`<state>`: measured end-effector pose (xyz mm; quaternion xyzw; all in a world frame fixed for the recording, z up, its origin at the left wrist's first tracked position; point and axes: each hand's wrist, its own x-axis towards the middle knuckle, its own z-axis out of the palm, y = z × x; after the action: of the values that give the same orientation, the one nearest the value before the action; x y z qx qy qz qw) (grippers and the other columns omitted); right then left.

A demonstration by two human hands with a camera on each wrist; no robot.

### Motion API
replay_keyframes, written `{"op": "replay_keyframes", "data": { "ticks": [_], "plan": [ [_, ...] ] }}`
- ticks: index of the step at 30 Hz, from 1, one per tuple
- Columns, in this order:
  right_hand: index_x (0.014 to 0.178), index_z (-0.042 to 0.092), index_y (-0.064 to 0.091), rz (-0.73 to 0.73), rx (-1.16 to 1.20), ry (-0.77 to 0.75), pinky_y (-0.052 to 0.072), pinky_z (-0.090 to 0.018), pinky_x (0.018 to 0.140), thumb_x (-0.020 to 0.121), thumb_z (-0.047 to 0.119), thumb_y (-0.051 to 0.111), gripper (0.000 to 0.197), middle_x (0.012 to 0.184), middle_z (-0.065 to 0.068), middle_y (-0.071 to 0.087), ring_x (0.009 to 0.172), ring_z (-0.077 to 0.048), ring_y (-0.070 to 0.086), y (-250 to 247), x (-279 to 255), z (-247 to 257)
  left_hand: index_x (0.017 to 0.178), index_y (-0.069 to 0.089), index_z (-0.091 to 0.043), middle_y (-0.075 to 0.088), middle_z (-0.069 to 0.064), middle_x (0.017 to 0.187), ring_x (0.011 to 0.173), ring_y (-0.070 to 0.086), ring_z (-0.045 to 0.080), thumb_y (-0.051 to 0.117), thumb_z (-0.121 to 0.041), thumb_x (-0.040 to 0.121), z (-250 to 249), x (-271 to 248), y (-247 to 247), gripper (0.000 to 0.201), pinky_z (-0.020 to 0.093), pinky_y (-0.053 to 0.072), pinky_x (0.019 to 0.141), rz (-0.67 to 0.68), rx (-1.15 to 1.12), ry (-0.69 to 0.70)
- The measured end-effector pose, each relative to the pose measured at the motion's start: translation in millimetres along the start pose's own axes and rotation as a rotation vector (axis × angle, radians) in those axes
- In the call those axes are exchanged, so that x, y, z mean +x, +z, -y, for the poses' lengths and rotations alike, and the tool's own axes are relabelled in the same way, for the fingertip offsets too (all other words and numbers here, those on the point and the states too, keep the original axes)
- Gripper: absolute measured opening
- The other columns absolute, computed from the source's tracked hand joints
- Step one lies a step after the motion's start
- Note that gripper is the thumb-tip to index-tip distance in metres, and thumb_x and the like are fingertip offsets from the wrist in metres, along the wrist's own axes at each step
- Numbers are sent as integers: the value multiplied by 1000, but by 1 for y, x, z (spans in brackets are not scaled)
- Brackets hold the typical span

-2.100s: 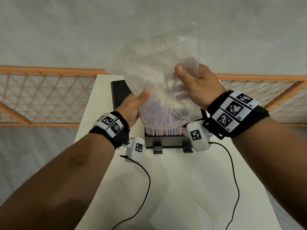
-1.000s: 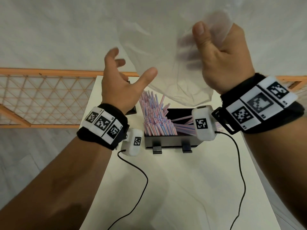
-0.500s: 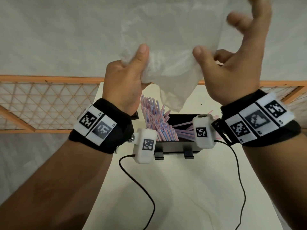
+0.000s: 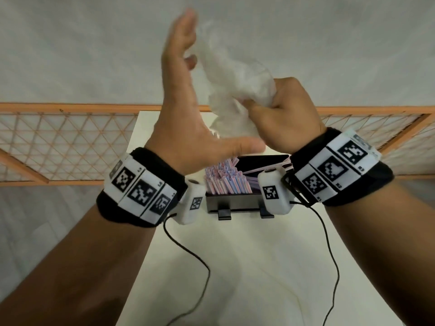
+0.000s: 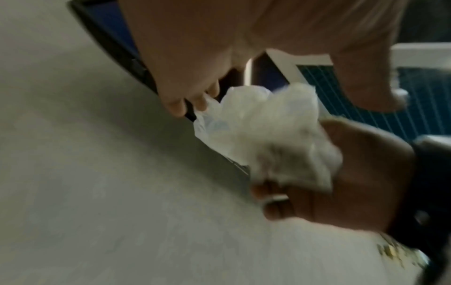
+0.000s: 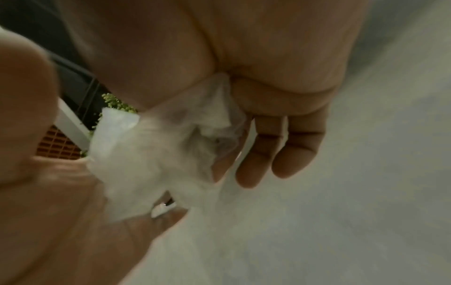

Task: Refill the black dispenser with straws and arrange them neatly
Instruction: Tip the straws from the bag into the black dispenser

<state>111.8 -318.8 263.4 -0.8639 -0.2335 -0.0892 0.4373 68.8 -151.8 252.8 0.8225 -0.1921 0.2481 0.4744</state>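
Observation:
The crumpled clear plastic bag (image 4: 233, 90) is bunched in my right hand (image 4: 280, 107), which grips it above the table; the same bag (image 6: 151, 154) shows squeezed under curled fingers in the right wrist view. My left hand (image 4: 188, 102) is held flat beside the bag, fingers straight up and thumb spread under it. In the left wrist view its fingertips (image 5: 202, 102) lie at the edge of the bag (image 5: 263, 125). Below stands the black dispenser (image 4: 235, 203). Pink and blue straws (image 4: 223, 182) stand piled at its left and several lie slanted across its right.
The dispenser sits on a narrow white table (image 4: 235, 267). An orange lattice fence (image 4: 58, 142) runs behind it at floor level on both sides. Two black cables (image 4: 188, 250) hang from the wrist cameras over the near tabletop.
The bag was held over the dispenser, then lifted, leaving the straws in it. Since then the right hand has balled the bag up, and the left hand has let go and opened flat.

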Motion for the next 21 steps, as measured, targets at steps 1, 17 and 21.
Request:
{"op": "replay_keyframes", "data": {
  "ticks": [1,17,21],
  "plan": [
    [77,8,70,56,124,-10,51,-37,60,85,28,61,23,72,-7,71,66,-23,65,3,-2,4,152,21,-7,26,15,157,146,34,26,90,-58,58,-1,-3,-1,128,41,42,115,74,31,29],
    [90,23,71,-82,-35,343,43,-23,64,77,35,79,19,87,9,72,67,-9,65,-57,-35,-56,98,56,-7,57,11,89,86,54,29,47,2,85,123,-73,8,18,30,38,69,-336,418,-838],
    [102,29,67,-11,-206,515,48,-28,78,76,46,78,33,106,13,66,97,-8,64,-54,-50,-76,109,58,-2,61,24,114,109,58,44,56,-5,89,151,-102,37,20,43,47,88,12,541,-916]
  ]
}}
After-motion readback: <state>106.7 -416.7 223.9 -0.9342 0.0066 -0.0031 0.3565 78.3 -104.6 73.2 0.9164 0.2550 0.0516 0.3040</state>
